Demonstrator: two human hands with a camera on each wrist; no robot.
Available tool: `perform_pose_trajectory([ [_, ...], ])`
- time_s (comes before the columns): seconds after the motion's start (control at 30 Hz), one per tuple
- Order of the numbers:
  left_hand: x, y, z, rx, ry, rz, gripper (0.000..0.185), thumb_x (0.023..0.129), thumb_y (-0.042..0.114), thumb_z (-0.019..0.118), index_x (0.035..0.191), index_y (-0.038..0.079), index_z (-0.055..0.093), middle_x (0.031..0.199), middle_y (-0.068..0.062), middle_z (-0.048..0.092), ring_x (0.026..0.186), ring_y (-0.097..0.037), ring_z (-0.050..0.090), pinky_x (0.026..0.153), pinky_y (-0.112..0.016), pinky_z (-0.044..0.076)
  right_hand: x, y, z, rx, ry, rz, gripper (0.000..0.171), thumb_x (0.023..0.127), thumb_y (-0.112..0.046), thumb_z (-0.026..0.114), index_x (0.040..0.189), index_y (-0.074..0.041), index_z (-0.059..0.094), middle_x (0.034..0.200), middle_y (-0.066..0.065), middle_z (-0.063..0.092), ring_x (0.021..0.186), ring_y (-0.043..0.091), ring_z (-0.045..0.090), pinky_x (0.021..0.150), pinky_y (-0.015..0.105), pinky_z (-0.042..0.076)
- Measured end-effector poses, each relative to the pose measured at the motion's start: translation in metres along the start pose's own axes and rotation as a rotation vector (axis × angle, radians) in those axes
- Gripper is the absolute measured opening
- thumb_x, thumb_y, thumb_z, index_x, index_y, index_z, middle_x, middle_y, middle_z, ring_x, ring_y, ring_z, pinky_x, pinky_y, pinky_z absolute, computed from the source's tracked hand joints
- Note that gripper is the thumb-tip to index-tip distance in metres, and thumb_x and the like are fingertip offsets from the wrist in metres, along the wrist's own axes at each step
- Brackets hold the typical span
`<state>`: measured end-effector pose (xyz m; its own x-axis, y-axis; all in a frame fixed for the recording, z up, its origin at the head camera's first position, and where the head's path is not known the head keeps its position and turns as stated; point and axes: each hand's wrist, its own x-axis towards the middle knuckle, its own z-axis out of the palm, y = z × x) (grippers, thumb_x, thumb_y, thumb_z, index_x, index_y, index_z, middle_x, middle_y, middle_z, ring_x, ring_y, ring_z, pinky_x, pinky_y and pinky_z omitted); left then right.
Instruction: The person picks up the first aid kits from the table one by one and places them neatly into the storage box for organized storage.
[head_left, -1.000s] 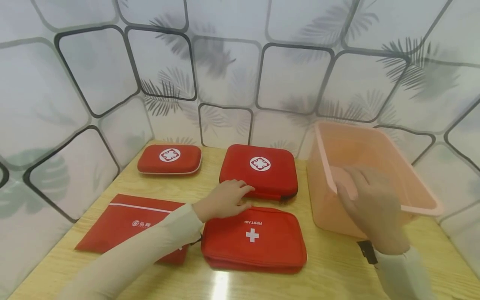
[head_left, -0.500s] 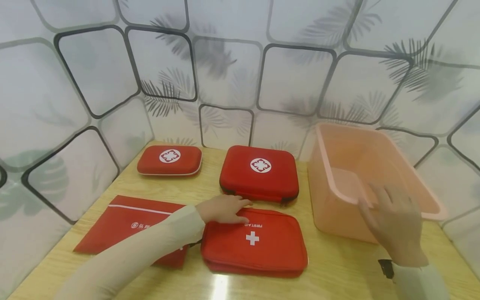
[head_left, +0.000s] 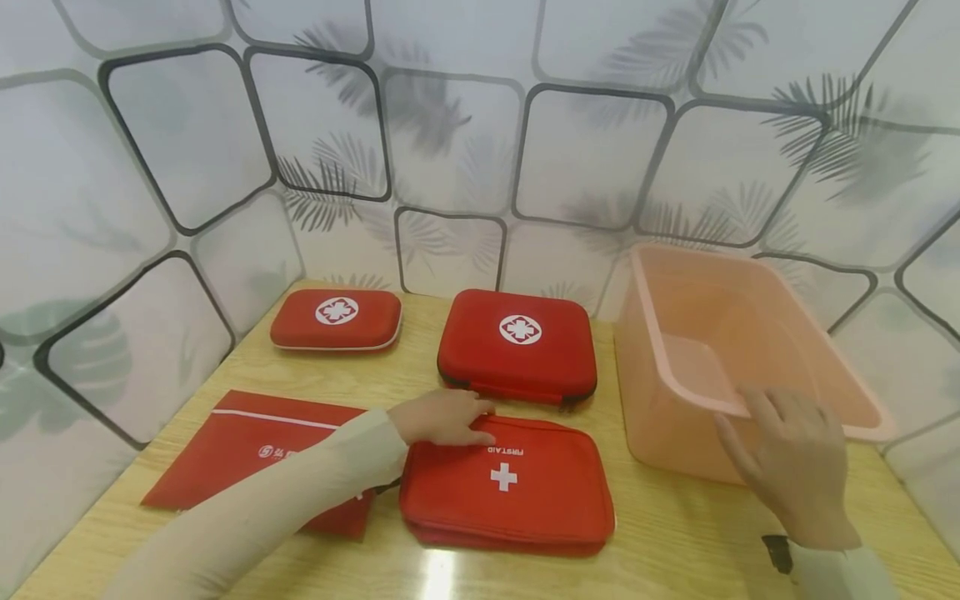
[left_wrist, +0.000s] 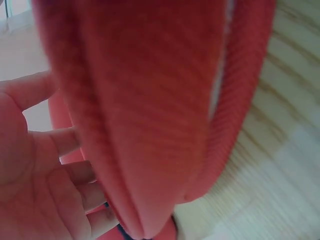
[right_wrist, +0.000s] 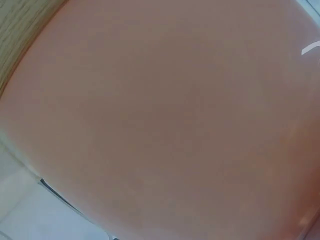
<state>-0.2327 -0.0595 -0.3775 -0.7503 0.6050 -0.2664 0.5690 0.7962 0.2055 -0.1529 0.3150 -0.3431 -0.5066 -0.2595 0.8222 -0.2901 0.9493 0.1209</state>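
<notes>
Four red first-aid cases lie on the wooden bench (head_left: 360, 392) in the head view. The left hand (head_left: 442, 417) rests its fingers on the far edge of the soft first-aid pouch (head_left: 510, 487), nearest the person. The right hand (head_left: 795, 462), grip wide with fingers spread, hovers at the near rim of the pink bin (head_left: 750, 367).

Left wrist view: relaxed fingers (left_wrist: 65, 142) touch blurred red fabric.

Right wrist view: only pink plastic fills the picture.
</notes>
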Motion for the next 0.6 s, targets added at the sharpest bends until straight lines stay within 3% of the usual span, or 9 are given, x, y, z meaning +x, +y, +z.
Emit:
perform_pose_trajectory([
  [0.13,0.001,-0.003,0.002,-0.009,0.014,-0.007,0.048,0.088,0.046,0.059,0.125,0.015,0.057,0.116,-0.002,0.064,0.108,-0.018,0.057,0.098,-0.037,0.045,-0.001,0.000,-0.002,-0.003,-0.040,0.009,0.076,0.091,-0.063,0.028,0.097,0.003,0.063,0.081,0.025,0.064,0.072,0.044,0.058,0.065,0.055,0.042],
  [0.3,0.005,-0.009,0.005,-0.093,-0.012,-0.029,0.044,0.087,0.046,0.060,0.119,0.015,0.058,0.107,0.000,0.064,0.102,-0.017,0.058,0.094,-0.035,0.047,0.000,-0.001,0.001,0.010,0.004,0.013,0.075,0.091,-0.063,0.029,0.095,0.002,0.064,0.080,0.025,0.064,0.070,0.044,0.058,0.064,0.055,0.042],
  [0.43,0.010,-0.015,0.001,-0.252,-0.084,-0.047,0.034,0.086,0.040,0.064,0.107,0.014,0.058,0.093,0.001,0.059,0.086,-0.014,0.053,0.083,-0.030,0.046,0.000,-0.001,0.003,0.011,0.028,0.009,0.074,0.091,-0.064,0.029,0.095,0.002,0.064,0.079,0.024,0.065,0.069,0.044,0.057,0.063,0.054,0.041],
  [0.6,0.015,-0.018,-0.008,-0.409,-0.217,-0.086,0.027,0.086,0.032,0.064,0.102,0.012,0.058,0.092,0.001,0.053,0.086,-0.012,0.048,0.077,-0.025,0.040,0.000,-0.001,0.002,0.005,0.027,0.012,0.074,0.091,-0.063,0.029,0.095,0.002,0.064,0.079,0.024,0.065,0.069,0.044,0.057,0.063,0.054,0.041],
])
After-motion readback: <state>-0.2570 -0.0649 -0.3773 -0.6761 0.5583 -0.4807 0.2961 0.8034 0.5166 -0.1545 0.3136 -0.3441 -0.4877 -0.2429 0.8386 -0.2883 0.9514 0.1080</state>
